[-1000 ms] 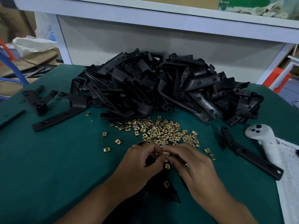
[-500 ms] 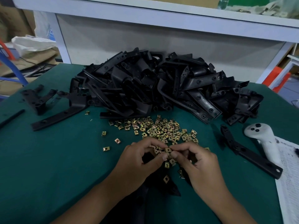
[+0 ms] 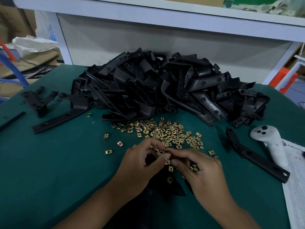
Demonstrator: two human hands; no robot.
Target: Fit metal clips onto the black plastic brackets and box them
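Blk brackets (image 3: 165, 90), gold clips (image 3: 165, 131), green mat (image 3: 49, 162)

No text could be read; the sheet (image 3: 297, 171) at the right edge of the desk (image 3: 49, 162) carried print too small to make out.

One head-worn wide view looks forward and down, close over the green table (image 3: 49, 162).

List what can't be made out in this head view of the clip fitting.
- Black bracket being worked on: mostly covered by the left hand and right hand.
- Clip at the fingertips: too small to tell whether it is seated.
- Box: none in frame.
- Printed sheet: cut off by the right edge, text unreadable.
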